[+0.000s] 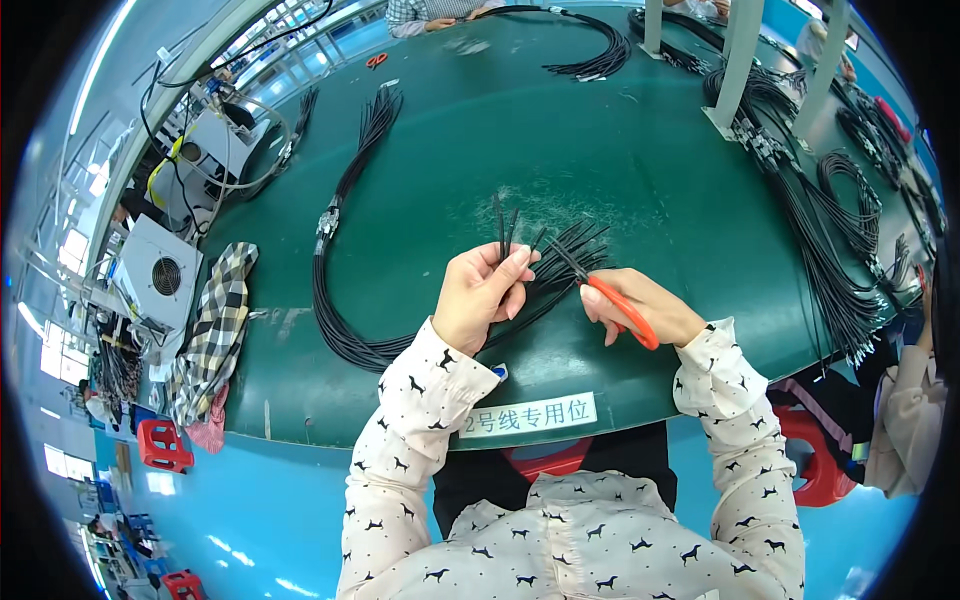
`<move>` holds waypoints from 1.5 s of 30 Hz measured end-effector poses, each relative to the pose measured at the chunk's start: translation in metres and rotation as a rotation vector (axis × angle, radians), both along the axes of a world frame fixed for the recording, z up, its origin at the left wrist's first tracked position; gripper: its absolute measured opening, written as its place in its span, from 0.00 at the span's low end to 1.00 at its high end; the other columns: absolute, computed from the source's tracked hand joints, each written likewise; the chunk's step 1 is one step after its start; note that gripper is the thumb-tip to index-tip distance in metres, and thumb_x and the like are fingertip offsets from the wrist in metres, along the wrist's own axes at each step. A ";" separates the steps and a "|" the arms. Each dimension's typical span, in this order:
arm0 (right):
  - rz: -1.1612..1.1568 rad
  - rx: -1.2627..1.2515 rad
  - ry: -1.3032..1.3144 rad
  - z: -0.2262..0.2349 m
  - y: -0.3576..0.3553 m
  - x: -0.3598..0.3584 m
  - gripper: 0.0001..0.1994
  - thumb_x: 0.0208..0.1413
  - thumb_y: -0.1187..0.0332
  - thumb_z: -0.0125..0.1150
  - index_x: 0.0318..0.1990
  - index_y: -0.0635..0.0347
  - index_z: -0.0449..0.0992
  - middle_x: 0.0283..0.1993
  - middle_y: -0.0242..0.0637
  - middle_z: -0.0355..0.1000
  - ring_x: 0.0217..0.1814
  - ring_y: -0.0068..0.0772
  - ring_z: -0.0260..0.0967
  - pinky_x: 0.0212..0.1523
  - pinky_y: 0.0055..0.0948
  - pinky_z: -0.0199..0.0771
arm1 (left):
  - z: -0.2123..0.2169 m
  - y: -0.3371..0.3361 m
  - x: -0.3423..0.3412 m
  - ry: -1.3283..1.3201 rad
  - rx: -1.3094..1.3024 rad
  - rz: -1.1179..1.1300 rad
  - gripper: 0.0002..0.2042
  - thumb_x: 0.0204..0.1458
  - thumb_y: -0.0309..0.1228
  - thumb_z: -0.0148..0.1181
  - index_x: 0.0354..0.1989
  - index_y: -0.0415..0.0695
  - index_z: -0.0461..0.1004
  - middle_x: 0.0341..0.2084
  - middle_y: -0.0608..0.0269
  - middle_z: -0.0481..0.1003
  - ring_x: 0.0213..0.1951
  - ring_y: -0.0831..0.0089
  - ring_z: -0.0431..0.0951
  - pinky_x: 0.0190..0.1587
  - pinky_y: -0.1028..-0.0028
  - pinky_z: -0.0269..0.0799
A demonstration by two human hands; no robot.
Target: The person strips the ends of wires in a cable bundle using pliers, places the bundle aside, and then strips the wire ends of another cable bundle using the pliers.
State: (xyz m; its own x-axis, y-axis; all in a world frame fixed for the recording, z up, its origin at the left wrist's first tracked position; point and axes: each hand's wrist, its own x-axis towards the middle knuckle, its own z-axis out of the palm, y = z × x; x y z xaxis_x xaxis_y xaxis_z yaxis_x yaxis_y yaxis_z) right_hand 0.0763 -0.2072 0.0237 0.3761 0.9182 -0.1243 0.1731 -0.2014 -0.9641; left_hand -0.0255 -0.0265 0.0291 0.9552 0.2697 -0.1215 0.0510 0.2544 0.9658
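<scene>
My left hand (484, 288) is closed on several black cable ends that stick up past the thumb and fingertips. Those ends belong to a bundle of thin black cables (345, 345) that curves over the green table, with silvery connectors along its left bend. In my right hand (645, 305) are scissors with orange handles (630, 318); the fingers are through the loops. The dark blades point up and left, beside the fanned cable ends just right of my left hand. Whether the blades touch a cable, I cannot tell.
The green table (430, 180) has a white label (530, 415) at its near edge. More black cable bundles (810, 240) lie at the right near metal posts (737, 70). A checked cloth (215, 330) and a white machine (150, 275) are at the left. Other people sit around the table.
</scene>
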 end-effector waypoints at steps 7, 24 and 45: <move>-0.066 -0.011 -0.016 -0.017 0.007 -0.004 0.25 0.51 0.47 0.49 0.18 0.62 0.63 0.15 0.28 0.56 0.14 0.19 0.58 0.16 0.20 0.64 | -0.006 -0.005 0.002 0.003 0.036 -0.081 0.11 0.52 0.31 0.52 0.34 0.33 0.68 0.20 0.64 0.68 0.11 0.86 0.61 0.11 0.87 0.50; -0.057 -0.119 -0.053 -0.017 0.005 0.001 0.23 0.50 0.49 0.52 0.20 0.63 0.65 0.17 0.28 0.59 0.17 0.17 0.58 0.15 0.18 0.65 | -0.013 -0.011 0.005 0.022 0.103 -0.091 0.09 0.51 0.30 0.51 0.33 0.35 0.70 0.17 0.66 0.67 0.10 0.87 0.57 0.11 0.86 0.47; -0.038 0.451 -0.784 -0.016 0.004 0.017 0.22 0.24 0.67 0.73 0.30 0.64 0.68 0.29 0.37 0.63 0.29 0.35 0.60 0.28 0.29 0.63 | -0.007 0.003 0.000 0.108 -0.396 -0.614 0.09 0.53 0.30 0.49 0.33 0.35 0.68 0.17 0.69 0.67 0.09 0.89 0.53 0.10 0.87 0.45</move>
State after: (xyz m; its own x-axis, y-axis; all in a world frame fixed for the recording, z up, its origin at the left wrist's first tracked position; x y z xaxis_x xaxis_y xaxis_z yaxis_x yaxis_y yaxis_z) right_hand 0.0930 -0.2031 0.0073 0.2326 0.8026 0.5493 0.8143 0.1481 -0.5612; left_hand -0.0252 -0.0230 0.0221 0.8974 -0.3930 -0.2004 0.3856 0.4779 0.7893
